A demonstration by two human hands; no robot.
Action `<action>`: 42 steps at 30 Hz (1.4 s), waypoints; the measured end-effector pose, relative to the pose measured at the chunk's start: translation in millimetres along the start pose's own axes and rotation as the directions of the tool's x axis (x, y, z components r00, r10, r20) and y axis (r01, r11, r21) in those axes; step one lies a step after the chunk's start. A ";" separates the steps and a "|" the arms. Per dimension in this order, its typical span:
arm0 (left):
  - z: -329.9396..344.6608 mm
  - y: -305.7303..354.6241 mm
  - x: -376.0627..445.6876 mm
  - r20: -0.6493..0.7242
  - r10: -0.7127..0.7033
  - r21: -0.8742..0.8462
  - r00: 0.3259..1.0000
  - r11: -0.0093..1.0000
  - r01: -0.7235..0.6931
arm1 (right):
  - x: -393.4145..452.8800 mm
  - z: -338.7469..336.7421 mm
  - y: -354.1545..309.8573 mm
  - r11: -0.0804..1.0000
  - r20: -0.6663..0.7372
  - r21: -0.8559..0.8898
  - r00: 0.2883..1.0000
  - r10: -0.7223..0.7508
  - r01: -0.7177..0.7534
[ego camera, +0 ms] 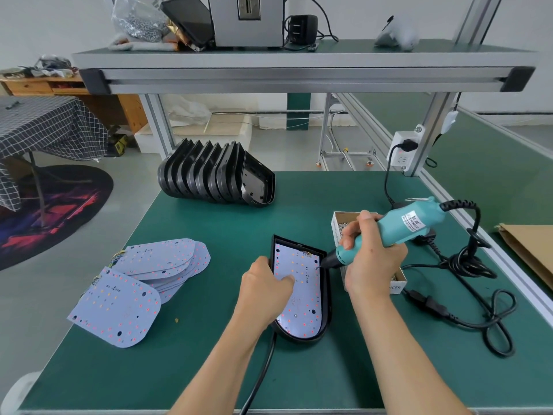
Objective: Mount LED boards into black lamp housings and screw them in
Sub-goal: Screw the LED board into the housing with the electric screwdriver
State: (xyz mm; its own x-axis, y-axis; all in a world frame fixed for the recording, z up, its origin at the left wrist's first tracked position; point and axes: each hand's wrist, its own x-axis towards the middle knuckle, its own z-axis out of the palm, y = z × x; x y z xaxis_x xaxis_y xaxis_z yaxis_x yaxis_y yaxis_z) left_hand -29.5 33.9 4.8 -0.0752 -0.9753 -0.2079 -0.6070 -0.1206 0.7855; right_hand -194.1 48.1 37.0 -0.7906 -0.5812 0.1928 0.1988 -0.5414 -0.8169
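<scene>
A black lamp housing (325,298) lies on the green mat in front of me with a white LED board (303,307) seated inside it. My left hand (264,290) grips the housing's left wall, the thumb pressing down on the board. My right hand (372,256) holds a teal electric screwdriver (398,230). Its black tip touches the board near the upper right edge. A pile of loose LED boards (140,283) sits at the left. A row of empty black housings (215,173) lies nested at the back of the mat.
An open cardboard box of screws (339,226) stands right of the housing, partly behind my right hand. The screwdriver's black cable (472,259) coils over the right of the mat to a wall socket (405,149). An aluminium shelf (299,73) spans overhead.
</scene>
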 end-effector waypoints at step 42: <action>-29.0 -32.0 -15.0 0.051 -0.059 -0.621 0.997 0.780 0.077 | -0.9 -37.8 -63.5 0.815 0.149 -0.461 0.874 0.462 -0.352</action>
State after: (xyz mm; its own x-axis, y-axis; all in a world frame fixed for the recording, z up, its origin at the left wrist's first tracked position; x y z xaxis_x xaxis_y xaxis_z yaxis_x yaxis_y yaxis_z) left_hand 14.0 47.0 -0.3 -0.0795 -0.9559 -0.2828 0.0115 -0.2846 0.9586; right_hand -228.0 106.0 68.1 -0.5131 -0.8488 -0.1276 0.1733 0.0432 -0.9839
